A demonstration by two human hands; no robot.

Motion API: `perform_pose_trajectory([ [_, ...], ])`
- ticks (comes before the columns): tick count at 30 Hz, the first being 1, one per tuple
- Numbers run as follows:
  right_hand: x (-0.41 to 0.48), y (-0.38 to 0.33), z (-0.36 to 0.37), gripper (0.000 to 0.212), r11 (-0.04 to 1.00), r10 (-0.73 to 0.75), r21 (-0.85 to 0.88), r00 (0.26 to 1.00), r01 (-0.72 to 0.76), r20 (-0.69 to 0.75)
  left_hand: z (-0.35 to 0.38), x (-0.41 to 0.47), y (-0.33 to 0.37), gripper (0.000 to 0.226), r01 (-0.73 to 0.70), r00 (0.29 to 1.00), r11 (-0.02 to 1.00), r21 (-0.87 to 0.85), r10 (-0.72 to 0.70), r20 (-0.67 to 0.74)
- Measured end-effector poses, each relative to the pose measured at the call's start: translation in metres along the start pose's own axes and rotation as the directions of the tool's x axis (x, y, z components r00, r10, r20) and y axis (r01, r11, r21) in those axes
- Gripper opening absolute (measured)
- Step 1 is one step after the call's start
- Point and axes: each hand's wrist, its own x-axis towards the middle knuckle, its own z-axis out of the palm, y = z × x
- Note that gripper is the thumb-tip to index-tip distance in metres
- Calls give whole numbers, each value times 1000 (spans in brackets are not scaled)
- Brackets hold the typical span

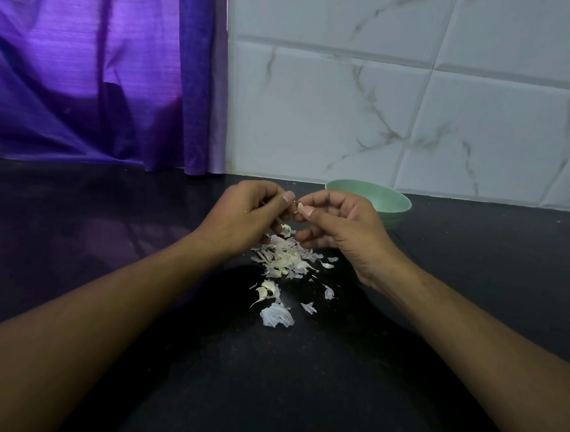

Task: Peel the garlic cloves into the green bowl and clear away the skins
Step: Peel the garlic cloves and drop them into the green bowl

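My right hand (338, 227) pinches a small garlic clove (300, 207) between thumb and forefinger, above the black counter. My left hand (245, 216) is curled close beside it, its thumb tip almost touching the clove; a thin strip hangs under its fingers, but what it is I cannot tell. Below both hands lies a heap of white garlic skins (285, 258), with several loose flakes trailing toward me, the largest a papery piece (276, 315). The green bowl (392, 200) stands behind my right hand near the wall; what it holds is hidden from this angle.
The black counter (115, 226) runs from the wall toward me. A purple curtain (104, 80) hangs at the back left, reaching the counter. White marble-pattern tiles (410, 107) cover the wall at the back right.
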Motion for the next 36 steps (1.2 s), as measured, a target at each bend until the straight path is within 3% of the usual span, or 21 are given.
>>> perform_pose_trajectory([
  [7,0,1,-1,18,999,-23,-37,1000,24,18,-1,1,-1,13,36,999,999,-14,-36,-33],
  [19,0,1,0,12,999,-1,-52,1000,2,13,-2,-2,3,7,-81,994,969,233,94,-47],
  [29,0,-2,1,20,999,-7,-34,1000,8,22,0,-1,1,10,-69,997,971,231,75,-15],
  [36,0,-5,-1,9,999,13,35,999,-12,-39,-2,0,0,5,-103,993,971,214,112,-29],
])
